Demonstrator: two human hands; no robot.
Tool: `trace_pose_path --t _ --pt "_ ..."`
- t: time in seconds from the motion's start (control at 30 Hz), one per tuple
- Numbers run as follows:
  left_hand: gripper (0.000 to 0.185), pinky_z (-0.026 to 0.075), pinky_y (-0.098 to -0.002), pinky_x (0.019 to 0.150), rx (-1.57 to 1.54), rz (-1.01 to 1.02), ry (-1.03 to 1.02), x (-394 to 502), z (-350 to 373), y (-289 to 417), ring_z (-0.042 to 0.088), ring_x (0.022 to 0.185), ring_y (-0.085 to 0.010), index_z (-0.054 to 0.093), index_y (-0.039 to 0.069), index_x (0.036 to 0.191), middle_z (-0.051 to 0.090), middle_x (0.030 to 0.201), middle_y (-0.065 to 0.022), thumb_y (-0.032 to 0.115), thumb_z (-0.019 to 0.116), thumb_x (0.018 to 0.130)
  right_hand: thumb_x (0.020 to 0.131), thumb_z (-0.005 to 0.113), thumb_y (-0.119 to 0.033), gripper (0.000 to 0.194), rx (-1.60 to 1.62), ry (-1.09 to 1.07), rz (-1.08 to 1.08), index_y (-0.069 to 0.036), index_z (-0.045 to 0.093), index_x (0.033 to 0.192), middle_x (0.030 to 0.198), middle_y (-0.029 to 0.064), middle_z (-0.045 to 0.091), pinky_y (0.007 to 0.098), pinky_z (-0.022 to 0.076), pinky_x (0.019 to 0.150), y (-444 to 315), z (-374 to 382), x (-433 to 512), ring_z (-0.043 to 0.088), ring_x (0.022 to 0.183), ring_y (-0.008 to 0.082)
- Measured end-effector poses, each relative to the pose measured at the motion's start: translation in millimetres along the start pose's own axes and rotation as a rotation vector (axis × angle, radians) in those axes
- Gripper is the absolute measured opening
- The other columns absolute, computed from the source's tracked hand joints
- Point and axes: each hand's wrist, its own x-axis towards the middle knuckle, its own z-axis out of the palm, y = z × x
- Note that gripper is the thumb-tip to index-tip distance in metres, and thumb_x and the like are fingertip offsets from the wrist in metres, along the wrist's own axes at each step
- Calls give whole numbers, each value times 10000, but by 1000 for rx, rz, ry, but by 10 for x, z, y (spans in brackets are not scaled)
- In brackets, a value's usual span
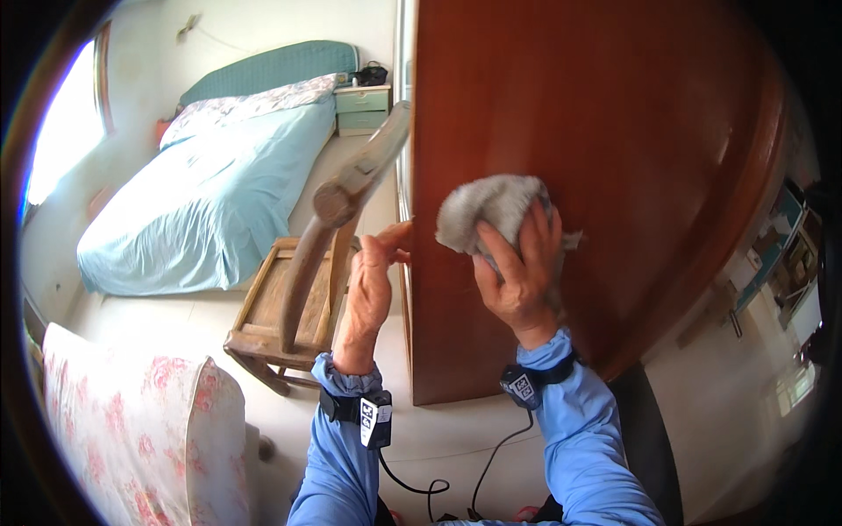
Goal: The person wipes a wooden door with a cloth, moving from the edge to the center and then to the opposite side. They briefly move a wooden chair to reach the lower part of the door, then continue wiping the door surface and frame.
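A fluffy grey cloth (490, 204) lies bunched against a glossy reddish-brown wooden panel (592, 118). My right hand (523, 276) holds the cloth there, its fingers spread over it, and the palm side is hidden. To the left, my left hand (371, 289) is raised at the panel's upright left edge, with its fingertips at that edge. Whether those fingers grip the edge or only rest on it I cannot tell. Close beside my left hand stands a wooden chair (289, 289) with a curved rail (306, 283).
Behind the chair is a bed (197, 197) with a light blue cover and a green nightstand (362, 108). A flower-patterned cloth cover (131, 421) drapes a piece of furniture at lower left. Black cables (414, 490) hang from devices strapped to both forearms.
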Motion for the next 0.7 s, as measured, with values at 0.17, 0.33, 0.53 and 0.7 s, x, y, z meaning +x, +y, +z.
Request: trace_pose_path --t 0.17,0.33,0.53,0.7 --pt "709 461 -338 844 -225 -163 -65 23 -101 0 596 859 -219 617 -32 1148 643 1012 -155 534 214 1007 776 680 -156 324 28 -47 -148 -206 674 1097 1223 119 533 581 303 1007 -131 175 132 483 1211 333" --pt "721 452 -318 845 -93 -273 -128 58 -446 92 597 901 -177 657 8 1112 666 947 -100 610 291 963 775 685 -224 131 29 -278 -358 -218 694 905 1171 13 549 595 295 1044 -510 266 -74 486 1210 210" --pt "620 450 -323 846 69 -182 -102 89 -593 26 588 937 -184 662 46 1113 663 975 -92 587 408 946 778 646 -180 51 -86 -363 -400 -152 677 808 1096 53 596 602 304 1043 -585 368 -14 526 1176 208" --pt "623 445 -319 892 105 -196 -241 102 -445 8 589 961 -179 651 15 1120 670 976 -89 583 505 909 800 587 -201 98 -91 -419 -409 -139 659 825 1104 67 605 524 346 1027 -616 448 -495 521 1184 220"
